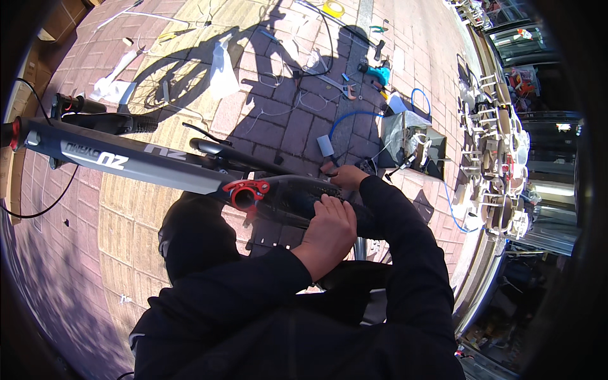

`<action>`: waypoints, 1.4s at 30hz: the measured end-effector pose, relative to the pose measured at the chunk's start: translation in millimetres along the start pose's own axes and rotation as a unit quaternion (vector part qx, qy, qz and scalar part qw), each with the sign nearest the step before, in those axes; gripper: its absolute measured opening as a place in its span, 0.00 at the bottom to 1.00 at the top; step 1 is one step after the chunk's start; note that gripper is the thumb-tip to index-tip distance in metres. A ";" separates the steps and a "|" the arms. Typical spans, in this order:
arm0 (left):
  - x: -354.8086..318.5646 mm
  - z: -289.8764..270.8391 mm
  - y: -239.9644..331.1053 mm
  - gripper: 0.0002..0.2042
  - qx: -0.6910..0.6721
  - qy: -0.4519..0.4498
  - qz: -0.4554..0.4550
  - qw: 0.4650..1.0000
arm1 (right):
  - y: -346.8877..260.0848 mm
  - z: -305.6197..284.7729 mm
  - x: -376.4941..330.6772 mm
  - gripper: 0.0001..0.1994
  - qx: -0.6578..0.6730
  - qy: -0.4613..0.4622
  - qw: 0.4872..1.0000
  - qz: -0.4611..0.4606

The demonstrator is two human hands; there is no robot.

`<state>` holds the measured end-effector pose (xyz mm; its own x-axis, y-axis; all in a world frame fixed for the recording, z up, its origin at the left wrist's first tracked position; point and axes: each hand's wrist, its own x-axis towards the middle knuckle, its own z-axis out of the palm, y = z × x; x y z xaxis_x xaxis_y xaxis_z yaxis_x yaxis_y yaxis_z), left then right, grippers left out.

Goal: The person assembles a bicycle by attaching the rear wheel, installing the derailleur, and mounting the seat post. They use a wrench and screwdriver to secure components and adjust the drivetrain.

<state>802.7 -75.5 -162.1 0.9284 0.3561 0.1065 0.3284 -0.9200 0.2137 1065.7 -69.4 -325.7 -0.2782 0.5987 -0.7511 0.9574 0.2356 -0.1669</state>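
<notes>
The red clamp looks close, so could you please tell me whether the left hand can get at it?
Probably yes: the left hand is nearby at the black tyre, and nothing appears to cover the upper side of the red clamp.

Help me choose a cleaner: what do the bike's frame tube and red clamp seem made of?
Frame tube: probably metal, perhaps carbon; its smooth black-to-grey finish looks painted, hiding the base.
Red clamp: likely metal, anodised or painted, judging by its bright coloured sheen.
</notes>
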 end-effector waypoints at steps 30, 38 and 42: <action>0.9 -0.2 1.5 0.20 -0.010 0.013 0.020 1.000 | 5.8 27.7 -2.8 0.10 0.164 0.094 0.978 0.084; 1.4 -0.4 0.4 0.20 -0.007 0.012 0.004 1.000 | 11.6 32.2 3.4 0.09 -0.005 0.118 0.993 0.016; 0.5 -0.1 0.9 0.20 -0.006 0.013 0.017 1.000 | 15.6 36.2 3.1 0.09 0.003 0.124 0.992 -0.010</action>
<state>803.4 -76.1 -161.8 0.9340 0.3286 0.1400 0.2940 -0.9300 0.2206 1082.5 -91.6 -353.8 -0.3073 0.7642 -0.5671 0.9516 0.2460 -0.1842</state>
